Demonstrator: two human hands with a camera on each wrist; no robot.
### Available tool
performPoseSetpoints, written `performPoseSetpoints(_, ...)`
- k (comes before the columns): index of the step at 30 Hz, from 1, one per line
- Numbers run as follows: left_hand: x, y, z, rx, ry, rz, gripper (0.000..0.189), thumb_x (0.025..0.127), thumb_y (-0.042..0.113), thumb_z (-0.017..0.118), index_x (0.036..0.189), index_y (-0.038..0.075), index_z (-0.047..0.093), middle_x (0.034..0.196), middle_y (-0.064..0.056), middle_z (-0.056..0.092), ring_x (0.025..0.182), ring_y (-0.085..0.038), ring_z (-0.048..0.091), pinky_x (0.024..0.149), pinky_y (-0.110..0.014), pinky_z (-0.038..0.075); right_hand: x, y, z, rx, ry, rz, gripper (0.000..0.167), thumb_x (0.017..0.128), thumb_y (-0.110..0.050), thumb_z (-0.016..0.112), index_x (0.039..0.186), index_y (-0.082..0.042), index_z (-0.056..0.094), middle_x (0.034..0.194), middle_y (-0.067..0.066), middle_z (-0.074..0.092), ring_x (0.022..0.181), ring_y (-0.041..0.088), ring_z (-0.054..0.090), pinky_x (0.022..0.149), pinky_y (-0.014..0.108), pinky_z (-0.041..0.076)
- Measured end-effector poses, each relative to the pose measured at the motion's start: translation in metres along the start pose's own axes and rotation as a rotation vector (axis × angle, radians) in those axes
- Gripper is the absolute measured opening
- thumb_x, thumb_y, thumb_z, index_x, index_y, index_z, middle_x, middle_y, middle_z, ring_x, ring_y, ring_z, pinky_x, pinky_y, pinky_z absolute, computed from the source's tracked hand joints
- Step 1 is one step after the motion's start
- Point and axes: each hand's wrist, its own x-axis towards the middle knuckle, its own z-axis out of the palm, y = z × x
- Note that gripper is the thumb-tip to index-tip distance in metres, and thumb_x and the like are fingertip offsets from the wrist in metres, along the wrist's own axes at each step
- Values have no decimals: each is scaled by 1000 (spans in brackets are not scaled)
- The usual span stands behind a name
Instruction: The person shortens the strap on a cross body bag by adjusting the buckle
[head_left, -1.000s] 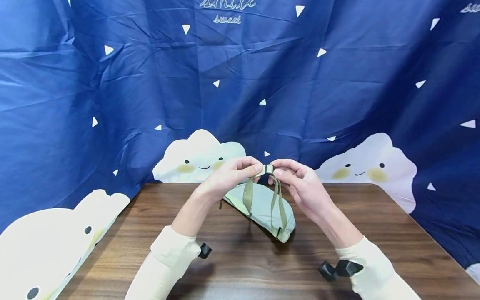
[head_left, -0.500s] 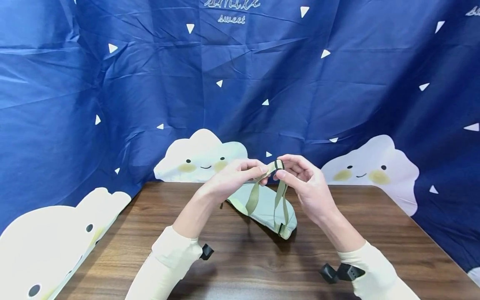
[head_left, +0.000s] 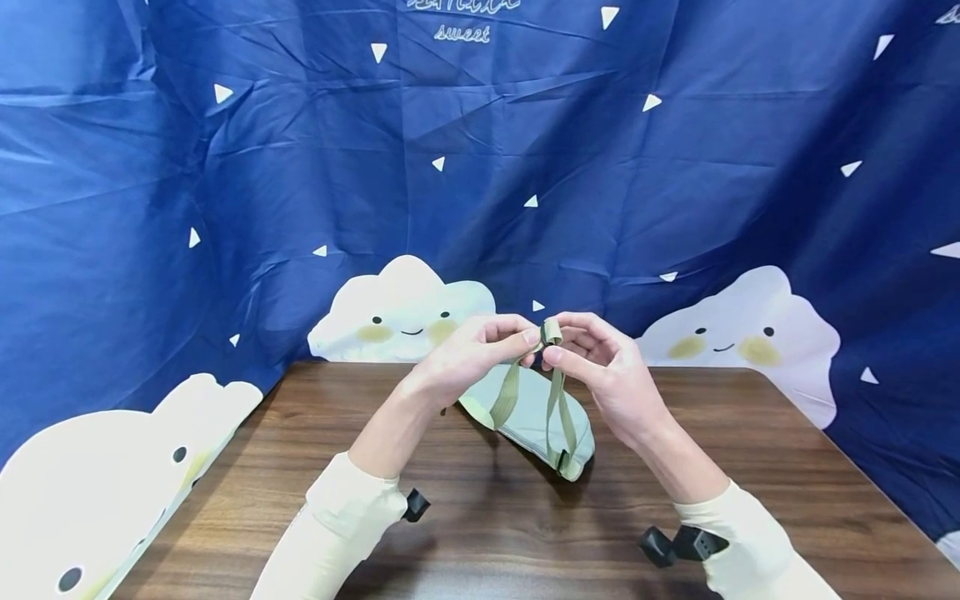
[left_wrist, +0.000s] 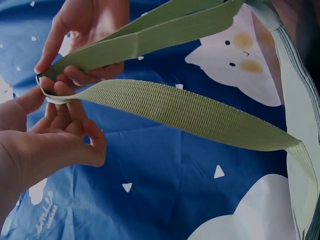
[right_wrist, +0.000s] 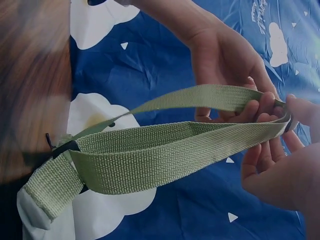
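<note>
A pale green-blue waist bag [head_left: 536, 412] lies at the back of the table, its green webbing strap [head_left: 508, 396] lifted off it. My left hand [head_left: 476, 354] pinches the strap between thumb and fingers, just left of a dark slider buckle [head_left: 547, 333]. Opposite it, the thumb and fingers of my right hand [head_left: 609, 367] pinch the strap at the buckle's right side. A small loop of webbing stands up at the buckle. In the right wrist view, the doubled strap [right_wrist: 125, 167] runs to a black buckle [right_wrist: 65, 148] at the bag's end. Fingers partly hide the slider.
The brown wooden table [head_left: 495, 533] spreads under both forearms. Behind it hangs a blue curtain [head_left: 480, 167] with clouds and white triangles. Each sleeve cuff carries a dark wrist device [head_left: 697, 543].
The slider and right hand shifted right, then slightly back left toward the left hand. A webbing loop now stands higher at the slider. The bag has barely moved.
</note>
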Motion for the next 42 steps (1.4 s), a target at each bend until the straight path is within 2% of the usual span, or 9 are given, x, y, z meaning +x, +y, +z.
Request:
performPoseSetpoints(6, 2, -2, -4, 9, -63, -19, 31, 109, 27, 51, 106, 1, 68, 97, -16, 66, 102, -27, 61, 103, -40, 41, 3, -2, -3, 47, 13, -47, 39, 91, 10, 69, 129, 3, 59, 108, 15, 68, 94, 26, 68, 89, 34, 53)
performPoseSetpoints(11, 3, -5, -6, 8, -97, -14, 27, 107, 22, 52, 98, 1, 66, 91, -11, 63, 104, -28, 58, 102, -41, 41, 3, -4, -3, 37, 41, -55, 40, 90, 11, 70, 128, 1, 61, 107, 11, 69, 96, 22, 66, 88, 31, 53)
performPoseSetpoints(17, 3, -5, -5, -29, -62, 6, 21, 106, 18, 55, 93, 4, 63, 87, -6, 60, 104, -28, 55, 93, -33, 40, 3, -5, -3, 42, 26, -50, 41, 89, 12, 71, 128, 4, 60, 110, 13, 69, 98, 25, 67, 88, 33, 54)
performPoseSetpoints(22, 3, -5, -4, -11, -39, 31, 22, 105, 18, 56, 89, 3, 61, 86, -7, 60, 100, -25, 55, 90, -33, 39, 3, -4, -3, 21, 7, -30, 42, 88, 11, 73, 128, 2, 61, 111, 14, 69, 100, 30, 67, 89, 35, 54)
performPoseSetpoints(32, 1, 0, 0, 3, 74, -2, 29, 97, 21, 61, 74, 3, 55, 77, -8, 53, 98, -24, 55, 90, -36, 37, 3, -2, -2, -57, 5, -2, 40, 87, 7, 76, 124, -1, 65, 111, 13, 70, 96, 25, 68, 85, 35, 56)
performPoseSetpoints(37, 1, 1, 3, 73, 78, -54, 32, 95, 21, 61, 70, 3, 54, 73, -6, 53, 90, -23, 54, 85, -33, 38, 2, -4, -5, -112, -6, 15, 40, 86, 5, 78, 124, 2, 65, 111, 15, 70, 95, 27, 68, 83, 33, 56)
performPoseSetpoints(39, 0, 1, 4, 105, 73, -81, 31, 93, 20, 61, 67, 5, 53, 71, -4, 51, 85, -21, 53, 81, -32, 38, 2, -3, -6, -136, -23, 20, 41, 87, 4, 78, 126, 2, 64, 110, 16, 70, 94, 27, 68, 79, 31, 55)
performPoseSetpoints(42, 1, 0, 3, 101, 49, -73, 28, 91, 16, 60, 67, 4, 52, 67, -5, 50, 80, -21, 51, 79, -31, 38, 1, -2, -6, -162, -46, 20, 42, 87, 3, 78, 127, 1, 63, 110, 16, 69, 92, 27, 67, 74, 28, 53)
